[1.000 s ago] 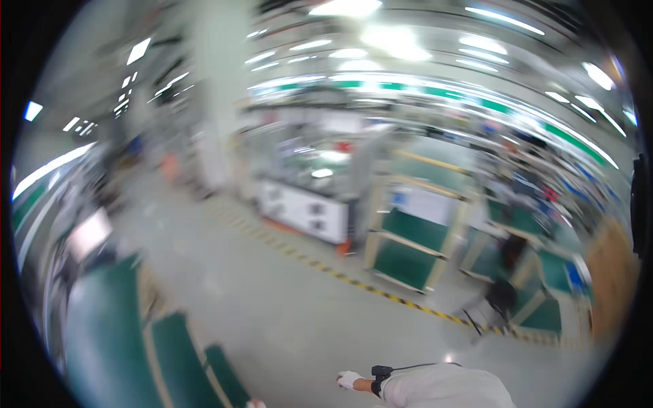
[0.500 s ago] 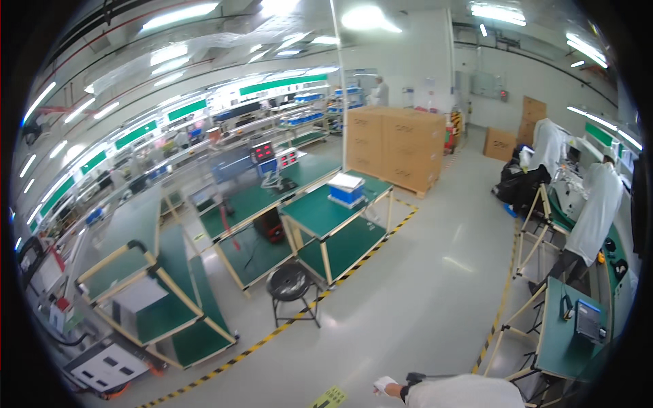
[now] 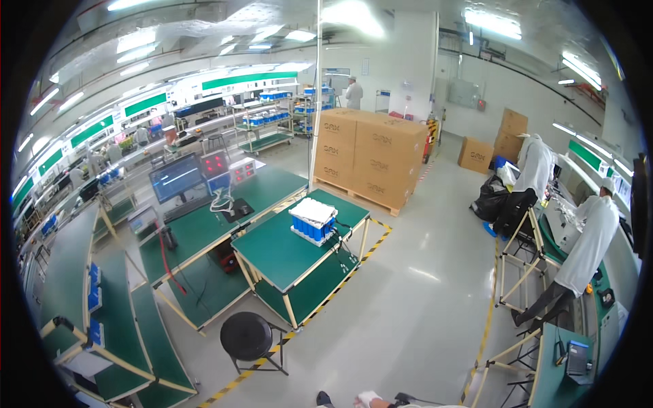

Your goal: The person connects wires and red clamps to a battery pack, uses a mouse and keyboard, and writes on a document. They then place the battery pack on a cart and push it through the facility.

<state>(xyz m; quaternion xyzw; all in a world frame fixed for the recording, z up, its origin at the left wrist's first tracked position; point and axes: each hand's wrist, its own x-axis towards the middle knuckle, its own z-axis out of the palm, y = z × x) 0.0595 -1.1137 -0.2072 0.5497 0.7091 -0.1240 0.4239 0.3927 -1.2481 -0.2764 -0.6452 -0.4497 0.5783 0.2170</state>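
Peeking in at the near edge of the head view, one hand (image 3: 368, 398) in a pale glove shows only as a sliver, with a dark wristband just right of it; which hand it is, how far open it is and whether it holds anything cannot be told, and the other hand is out of sight. Nearest to it on the grey floor stands a round black stool (image 3: 247, 336), up and to the left, beside a line of yellow-black tape. Just beyond the stool is a green bench (image 3: 279, 251) carrying a battery pack (image 3: 312, 220) of blue cells with a white top, at its far end. Left of that, a second green bench holds a monitor (image 3: 176, 179) and red displays. Far off in the middle, brown cartons (image 3: 371, 158) sit stacked on a pallet. On the right, two people in white coats (image 3: 590, 241) lean over a workstation.
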